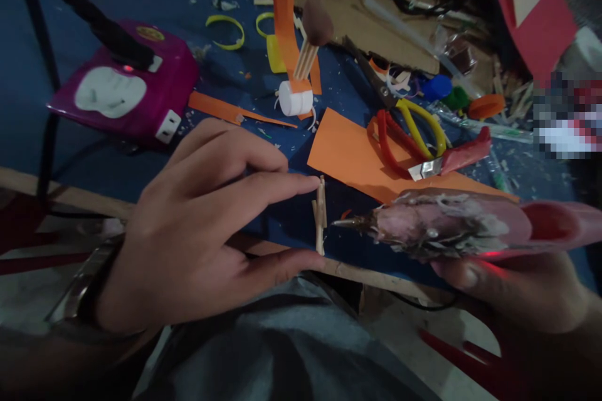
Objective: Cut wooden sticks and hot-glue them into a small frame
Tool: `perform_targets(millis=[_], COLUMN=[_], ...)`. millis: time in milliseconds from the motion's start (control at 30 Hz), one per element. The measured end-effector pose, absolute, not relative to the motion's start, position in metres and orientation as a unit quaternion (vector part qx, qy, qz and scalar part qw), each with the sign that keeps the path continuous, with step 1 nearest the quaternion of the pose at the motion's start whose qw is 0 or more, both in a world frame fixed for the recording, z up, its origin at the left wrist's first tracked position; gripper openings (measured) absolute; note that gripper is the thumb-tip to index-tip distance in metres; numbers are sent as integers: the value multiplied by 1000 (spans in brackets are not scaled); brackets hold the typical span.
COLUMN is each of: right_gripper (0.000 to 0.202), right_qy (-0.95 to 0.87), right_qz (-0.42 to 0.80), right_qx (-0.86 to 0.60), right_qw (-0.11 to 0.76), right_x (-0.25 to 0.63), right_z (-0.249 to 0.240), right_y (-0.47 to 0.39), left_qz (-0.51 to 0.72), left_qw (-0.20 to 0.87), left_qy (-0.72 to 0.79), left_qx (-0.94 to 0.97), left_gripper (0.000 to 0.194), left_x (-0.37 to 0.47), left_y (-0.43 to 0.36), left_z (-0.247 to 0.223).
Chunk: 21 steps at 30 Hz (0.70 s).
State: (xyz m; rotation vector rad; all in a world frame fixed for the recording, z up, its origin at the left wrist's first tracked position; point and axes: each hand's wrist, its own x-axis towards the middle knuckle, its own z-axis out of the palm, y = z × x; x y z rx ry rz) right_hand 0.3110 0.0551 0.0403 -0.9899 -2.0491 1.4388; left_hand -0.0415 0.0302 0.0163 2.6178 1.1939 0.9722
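Observation:
Between the thumb and index finger of my left hand [211, 219] is a small bundle of wooden sticks [320, 216], pinched at its two ends near the table's front edge. My right hand [522, 288] is wrapped round a pink hot glue gun [446, 225], its body crusted with grey, stringy residue. The metal nozzle points left, a short gap from the sticks. Behind the glue gun lies a sheet of orange paper [345, 150]. Scissors [409, 119] with red and yellow handles rest partly on that sheet, beside a box cutter [451, 160].
A purple power strip [136, 88] with a black plug [117, 44] stands at the left. A white spool-like piece [295, 99] carries sticks and an orange strip [283, 6]. Bottle caps [437, 88], yellow rings [230, 34] and cardboard [404, 37] lie toward the back.

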Motion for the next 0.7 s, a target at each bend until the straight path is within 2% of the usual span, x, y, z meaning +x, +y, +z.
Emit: perform_targets(millis=[133,333,700], right_gripper=[56,65,63], right_qy=[-754,-782,-796], right_qz=[546,522,514], right_qx=[-311,-291,-282], right_qw=[192,177,154], right_x=[297,301,302], right_z=[44,44,46], right_y=[59,59,62], left_qz=[323,341,354], left_qw=[57,58,60], left_qy=[375,400,397], left_qx=[867,848,845], left_gripper=[56,55,57], left_x=[-42,-39,-37], left_y=[30,29,28], left_z=[16,15,16])
